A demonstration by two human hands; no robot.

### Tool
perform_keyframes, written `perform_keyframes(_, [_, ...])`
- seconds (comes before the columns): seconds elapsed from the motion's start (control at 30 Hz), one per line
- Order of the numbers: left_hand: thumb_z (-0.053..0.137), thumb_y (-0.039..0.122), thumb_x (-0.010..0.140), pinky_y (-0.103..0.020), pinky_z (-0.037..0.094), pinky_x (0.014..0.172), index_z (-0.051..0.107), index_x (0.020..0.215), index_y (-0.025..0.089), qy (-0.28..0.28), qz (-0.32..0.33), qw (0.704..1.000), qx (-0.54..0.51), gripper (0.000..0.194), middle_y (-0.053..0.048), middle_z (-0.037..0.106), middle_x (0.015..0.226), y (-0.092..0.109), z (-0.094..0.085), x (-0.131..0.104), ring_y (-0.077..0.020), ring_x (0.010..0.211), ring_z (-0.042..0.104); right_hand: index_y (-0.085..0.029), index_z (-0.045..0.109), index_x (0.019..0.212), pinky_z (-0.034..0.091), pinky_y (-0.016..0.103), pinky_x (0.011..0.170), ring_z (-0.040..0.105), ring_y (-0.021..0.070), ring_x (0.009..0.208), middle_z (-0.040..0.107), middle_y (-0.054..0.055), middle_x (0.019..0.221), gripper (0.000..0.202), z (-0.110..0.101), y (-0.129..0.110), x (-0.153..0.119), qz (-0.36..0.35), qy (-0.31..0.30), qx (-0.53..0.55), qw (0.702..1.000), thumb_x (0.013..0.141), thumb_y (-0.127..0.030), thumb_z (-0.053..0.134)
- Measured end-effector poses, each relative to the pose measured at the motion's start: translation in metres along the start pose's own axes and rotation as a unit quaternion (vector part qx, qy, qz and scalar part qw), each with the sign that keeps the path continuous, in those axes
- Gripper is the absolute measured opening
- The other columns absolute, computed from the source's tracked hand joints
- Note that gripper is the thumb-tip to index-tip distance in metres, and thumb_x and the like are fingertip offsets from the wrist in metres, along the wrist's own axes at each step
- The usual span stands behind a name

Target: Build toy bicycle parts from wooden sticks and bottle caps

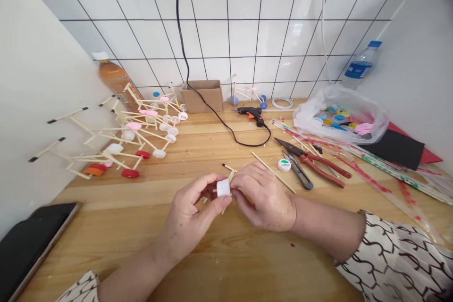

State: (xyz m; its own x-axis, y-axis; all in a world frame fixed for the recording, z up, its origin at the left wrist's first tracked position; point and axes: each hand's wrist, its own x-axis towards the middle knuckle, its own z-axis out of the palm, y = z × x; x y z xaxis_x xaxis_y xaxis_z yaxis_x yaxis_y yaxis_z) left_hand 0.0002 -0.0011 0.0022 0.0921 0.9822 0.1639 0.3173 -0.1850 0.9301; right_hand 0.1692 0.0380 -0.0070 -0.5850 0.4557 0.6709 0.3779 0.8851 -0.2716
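Note:
My left hand [191, 214] pinches a white bottle cap [223, 188] between thumb and fingers, and a short stick end pokes out of its left side. Close against the cap, my right hand [265, 198] has its fingers curled on a small frame of thin wooden sticks [230, 168]. One stick of this frame has a black tip. The right fingertips hide where the sticks meet the cap. Just beyond the right hand lie a loose wooden stick [274, 172] and a white cap with a green mark [284, 165].
Thread snips [299, 172] and red-handled pliers [314, 160] lie at right. Behind are a glue gun [253, 114], cardboard box [203, 99], tape roll [282, 103] and bag of caps [300, 115]. Stick models with cap wheels [130, 173] and a phone [35, 240] occupy the left.

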Motion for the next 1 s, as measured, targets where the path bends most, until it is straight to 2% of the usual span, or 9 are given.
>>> perform_keyframes(0.5, [0.063, 0.023, 0.075, -0.023, 0.053, 0.062, 0.060, 0.095, 0.017, -0.002, 0.002, 1.000, 0.002, 0.021, -0.002, 0.067, 0.081, -0.0028, 0.0000, 0.0008, -0.0135, 0.068, 0.062, -0.015, 0.057, 0.081, 0.042, 0.032, 0.066, 0.056, 0.0195, 0.074, 0.065, 0.009, 0.079, 0.014, -0.0043, 0.0002, 0.0016, -0.019, -0.006, -0.039, 0.999, 0.083, -0.010, 0.044])
perform_keyframes(0.8, [0.063, 0.025, 0.074, -0.027, 0.053, 0.069, 0.060, 0.096, 0.015, -0.001, -0.010, 1.000, 0.028, 0.025, -0.005, 0.068, 0.085, -0.0029, 0.0003, 0.0003, -0.0164, 0.074, 0.064, -0.013, 0.058, 0.077, 0.041, 0.033, 0.065, 0.056, 0.0196, 0.072, 0.066, 0.010, 0.077, 0.013, -0.0042, 0.0005, 0.0019, -0.041, -0.013, -0.057, 0.997, 0.080, -0.010, 0.046])
perform_keyframes(1.0, [0.062, 0.023, 0.074, -0.024, 0.052, 0.066, 0.059, 0.096, 0.016, 0.006, 0.010, 1.000, 0.024, 0.023, -0.002, 0.067, 0.080, -0.0047, -0.0005, 0.0003, -0.0136, 0.069, 0.062, -0.012, 0.059, 0.080, 0.042, 0.032, 0.065, 0.057, 0.0191, 0.071, 0.066, 0.010, 0.076, 0.016, -0.0037, -0.0005, 0.0026, -0.033, -0.002, -0.064, 0.997, 0.082, -0.009, 0.043])
